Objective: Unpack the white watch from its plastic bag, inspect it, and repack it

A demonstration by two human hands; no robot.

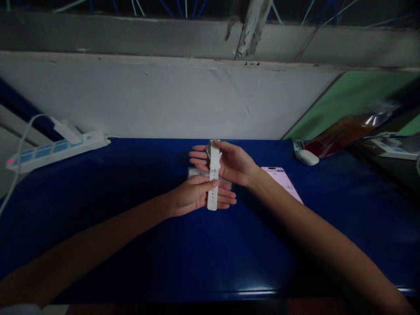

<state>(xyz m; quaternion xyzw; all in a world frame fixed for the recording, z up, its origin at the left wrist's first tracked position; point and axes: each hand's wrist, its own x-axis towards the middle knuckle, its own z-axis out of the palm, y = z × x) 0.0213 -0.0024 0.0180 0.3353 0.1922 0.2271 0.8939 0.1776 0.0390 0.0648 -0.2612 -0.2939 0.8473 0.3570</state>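
Note:
A watch with a white strap [213,192] is stretched lengthwise between my two hands above the blue table [157,258]. My left hand [193,194] holds the lower, punched part of the strap, its thumb on top and its fingers behind. Around the upper end, by the buckle and the partly hidden watch case, is my right hand [234,164], with its thumb on the strap and its fingers behind. Beneath the hands lies a flat, pale, clear-looking item [194,172], mostly covered.
A white power strip [59,151] with a plugged-in cable lies at the left. Right of my hands is a lit phone [282,181]. A white mouse [307,157] and a red-orange plastic package [341,131] are farther right, near a green panel [348,100].

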